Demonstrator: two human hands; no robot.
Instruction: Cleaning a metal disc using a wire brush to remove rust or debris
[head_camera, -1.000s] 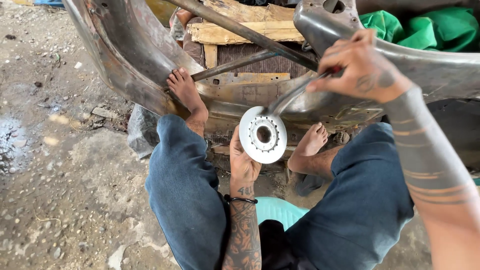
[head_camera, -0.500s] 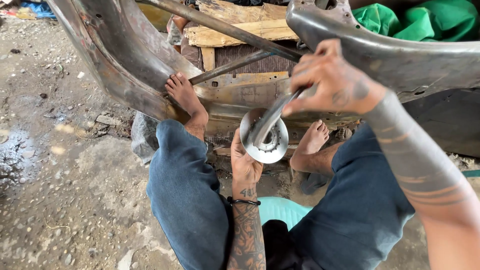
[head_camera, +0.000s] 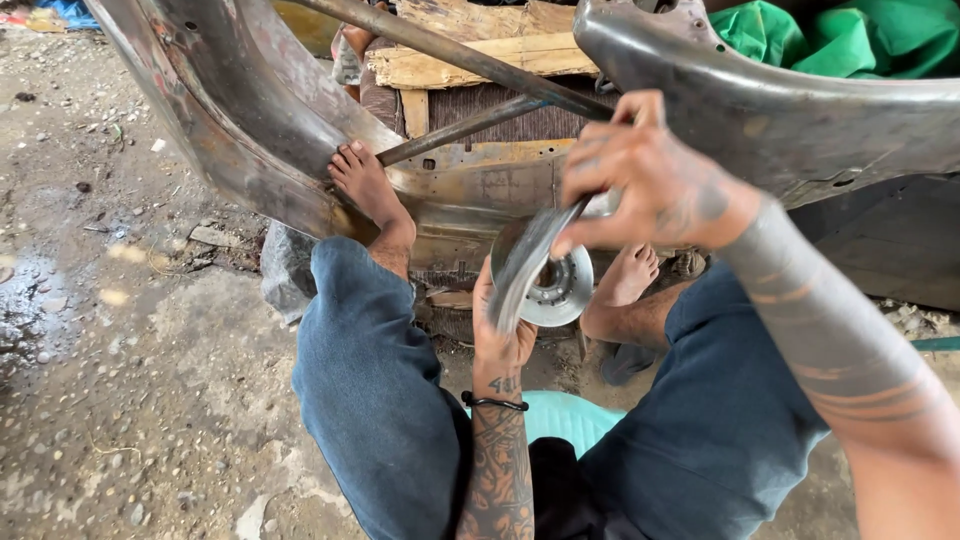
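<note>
A round metal disc (head_camera: 555, 285) with a hole at its centre and small holes around it sits upright in front of the person's knees, just below the rusty, curved metal frame (head_camera: 250, 130). The left hand (head_camera: 500, 335) grips the disc from beneath, fingers closed on its lower left edge. A grey metal bar (head_camera: 528, 265), blurred, slants across the face of the disc, touching or just over it; which, I cannot tell. The right hand (head_camera: 650, 185) is closed around the bar's upper end, just above and to the right of the disc.

Left of the disc, a bare left foot (head_camera: 365, 185) presses against the frame; right of the disc, the other foot (head_camera: 625, 275) rests near the frame's underside. Blue jeans (head_camera: 370, 390) cover both legs on either side of the disc. Below the disc lies a teal seat (head_camera: 565, 420). Above it, behind the frame, are wooden planks (head_camera: 470, 60) and green cloth (head_camera: 850, 35). Wet, gritty ground (head_camera: 120, 330) spreads far left of the disc.
</note>
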